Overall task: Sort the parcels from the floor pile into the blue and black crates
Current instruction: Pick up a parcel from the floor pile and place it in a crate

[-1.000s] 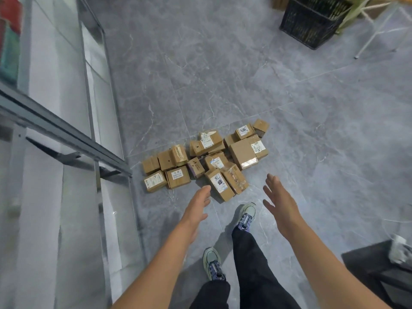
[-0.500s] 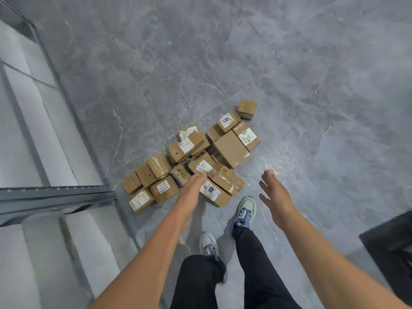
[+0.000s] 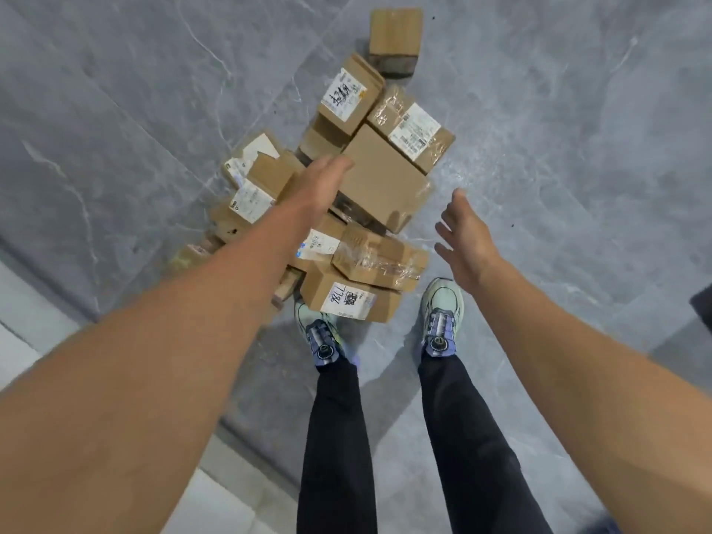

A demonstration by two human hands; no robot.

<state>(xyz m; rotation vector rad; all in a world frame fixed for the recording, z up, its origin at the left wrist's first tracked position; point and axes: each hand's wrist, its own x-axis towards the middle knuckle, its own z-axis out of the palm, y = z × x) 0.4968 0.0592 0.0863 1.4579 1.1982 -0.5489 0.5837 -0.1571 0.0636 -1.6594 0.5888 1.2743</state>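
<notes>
Head view. The floor pile (image 3: 362, 260) of cardboard parcels lay on the grey floor (image 3: 154, 90), its near edge touching the person's left shoe (image 3: 321, 337); neither the blue nor the black crate was in view. The left hand (image 3: 319, 183) reached over the heap with its grip apart, fingers straight, at the left edge of the large plain parcel (image 3: 385, 186); whether it touched the cardboard could not be told. The right hand (image 3: 468, 244) hovered just beside the pile's right side, grip likewise apart, fingers spread, holding nothing.

Probable hazards, as judged from this arrangement:
(a) the large plain parcel sat tilted on top of lower boxes, so a one-handed lift by its edge could let it swing or slip free;
(b) removing it could unsettle the parcels leaning against it and scatter the heap;
(c) the tape-wrapped parcel (image 3: 379, 256) had a glossy skin that might slide in a loose grip;
(d) a step forward could kick the labelled parcel (image 3: 346, 300) at the toes;
(e) with both crates out of sight, a parcel could be carried to the wrong one
</notes>
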